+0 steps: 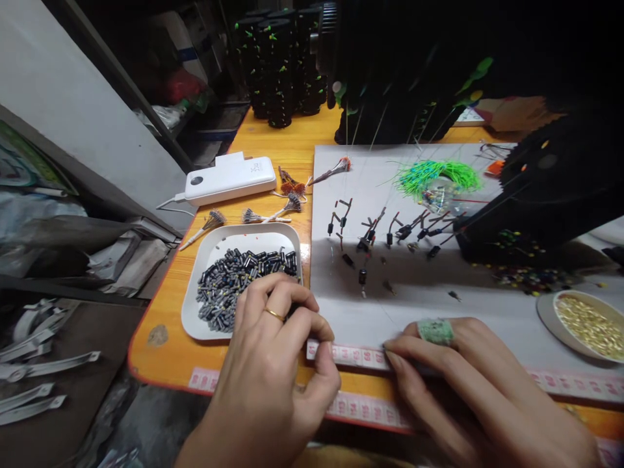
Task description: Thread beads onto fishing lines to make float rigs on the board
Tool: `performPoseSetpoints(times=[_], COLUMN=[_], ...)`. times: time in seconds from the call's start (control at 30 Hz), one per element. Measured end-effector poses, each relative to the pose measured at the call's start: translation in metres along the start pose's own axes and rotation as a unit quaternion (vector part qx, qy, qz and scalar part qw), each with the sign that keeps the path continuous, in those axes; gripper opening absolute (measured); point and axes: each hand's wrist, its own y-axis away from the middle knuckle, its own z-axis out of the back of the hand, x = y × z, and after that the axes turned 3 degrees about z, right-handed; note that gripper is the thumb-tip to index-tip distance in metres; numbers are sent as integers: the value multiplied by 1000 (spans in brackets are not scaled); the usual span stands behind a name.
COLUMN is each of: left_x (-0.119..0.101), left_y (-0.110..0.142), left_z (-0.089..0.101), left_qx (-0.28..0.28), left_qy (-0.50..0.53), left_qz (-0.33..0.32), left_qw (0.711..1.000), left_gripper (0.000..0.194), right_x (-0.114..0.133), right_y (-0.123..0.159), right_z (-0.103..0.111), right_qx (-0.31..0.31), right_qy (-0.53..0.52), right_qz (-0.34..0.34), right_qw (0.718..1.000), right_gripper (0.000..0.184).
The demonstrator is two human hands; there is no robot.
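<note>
My left hand (273, 357), with a gold ring, is closed in a pinch at the left end of a pink-and-white measuring tape (358, 355). My right hand (468, 370), green wrap round one finger, pinches at the 67 mark further along that tape. Whatever lies between the fingertips is too small to make out. A faint thin line comes down over the white board (341, 312) toward my right fingertips. Just beyond my left hand is a white tray (189, 312) of small grey and black cylinders (229, 279). Several black pieces with thin stems (363, 276) lie on the board.
A white power bank (231, 182) and wire-like bundles (209, 224) lie at the left. Behind stand black spools (277, 71) and a dark machine (517, 208). Green strands (439, 177) lie on the board. A dish of gold-coloured bits (587, 325) stands at the right.
</note>
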Motion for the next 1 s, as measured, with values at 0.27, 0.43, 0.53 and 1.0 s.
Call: performPoseSetpoints(times=[0.27,0.43,0.53,1.0], left_x=[-2,-1,-2,0], left_y=[-1,0,0,-2], left_z=[2,3,2,4], left_qx=[11,13,15,16], left_qy=[-5,-6,-4,-10], left_qz=[1,10,11,-2], left_qw=[1000,1000,1000,1000], left_gripper=[17,16,15,13], right_x=[-3,-5,-6,-5], right_y=[0,0,0,-1], right_z=[0,-3,-2,-2], right_qx=[15,-6,4,-4], right_qy=[7,-1,1,-1], right_qz=[34,55,68,64], right_qw=[999,998,998,998], right_gripper=[14,13,15,12])
